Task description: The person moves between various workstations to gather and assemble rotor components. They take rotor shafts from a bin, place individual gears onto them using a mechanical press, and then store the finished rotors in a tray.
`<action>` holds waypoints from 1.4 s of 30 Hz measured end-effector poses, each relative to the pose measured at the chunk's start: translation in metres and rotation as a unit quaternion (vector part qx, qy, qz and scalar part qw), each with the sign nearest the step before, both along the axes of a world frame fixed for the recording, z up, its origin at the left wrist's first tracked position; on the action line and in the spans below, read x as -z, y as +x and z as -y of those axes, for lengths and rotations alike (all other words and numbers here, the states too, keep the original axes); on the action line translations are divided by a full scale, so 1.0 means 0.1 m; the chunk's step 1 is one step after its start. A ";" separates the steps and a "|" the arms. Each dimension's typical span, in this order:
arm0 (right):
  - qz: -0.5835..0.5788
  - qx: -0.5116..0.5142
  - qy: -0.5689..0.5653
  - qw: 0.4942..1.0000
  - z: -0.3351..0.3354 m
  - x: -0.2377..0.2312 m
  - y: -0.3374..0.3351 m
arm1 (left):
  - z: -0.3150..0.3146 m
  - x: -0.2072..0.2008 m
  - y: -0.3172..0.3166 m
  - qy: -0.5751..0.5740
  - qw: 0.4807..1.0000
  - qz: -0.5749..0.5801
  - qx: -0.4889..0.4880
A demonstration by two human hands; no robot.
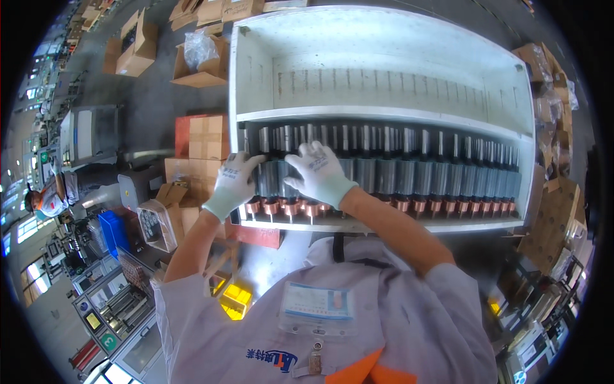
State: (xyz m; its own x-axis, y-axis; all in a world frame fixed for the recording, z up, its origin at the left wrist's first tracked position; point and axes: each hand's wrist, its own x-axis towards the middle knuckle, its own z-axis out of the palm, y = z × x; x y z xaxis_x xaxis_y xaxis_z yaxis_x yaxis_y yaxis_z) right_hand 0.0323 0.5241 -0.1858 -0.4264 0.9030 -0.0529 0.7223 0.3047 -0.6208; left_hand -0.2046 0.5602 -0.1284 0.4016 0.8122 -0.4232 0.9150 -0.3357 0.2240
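Note:
A row of motor armatures (364,176), with dark shafts, grey cylindrical cores and copper-coloured commutators, lies side by side in a white box (380,116). My left hand (235,178), in a white glove with a pale green cuff, rests over the row's left end, thumb stretched to the right and fingers apart. Gloved the same way, my right hand (318,170) lies over armatures a little further right. Its thumb and fingers are spread, pointing left and away from me. A few armatures show between the two hands. Neither hand visibly grips one.
The box's far compartment has a bare, marked wall. Cardboard boxes (208,137) are stacked left of it, and an open carton (201,61) holds clear plastic. Blue (114,232) and yellow bins (235,301) stand lower left. More cartons (553,217) line the right. Another person (54,198) is at far left.

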 end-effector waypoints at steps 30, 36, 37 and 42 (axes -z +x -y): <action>-0.300 0.923 0.065 0.234 8.81 0.00 6.95 | 5.79 0.66 11.81 -0.447 0.638 0.134 0.613; -0.250 0.949 0.170 0.091 9.68 -0.79 7.68 | 8.95 -0.11 13.24 -0.374 0.378 0.155 0.832; -0.250 0.949 0.176 0.075 9.78 -0.86 7.81 | 9.44 -0.23 13.38 -0.357 0.337 0.158 0.857; -0.261 0.932 0.252 -0.004 10.50 -0.79 8.31 | 11.64 -0.29 13.88 -0.289 0.213 0.241 0.902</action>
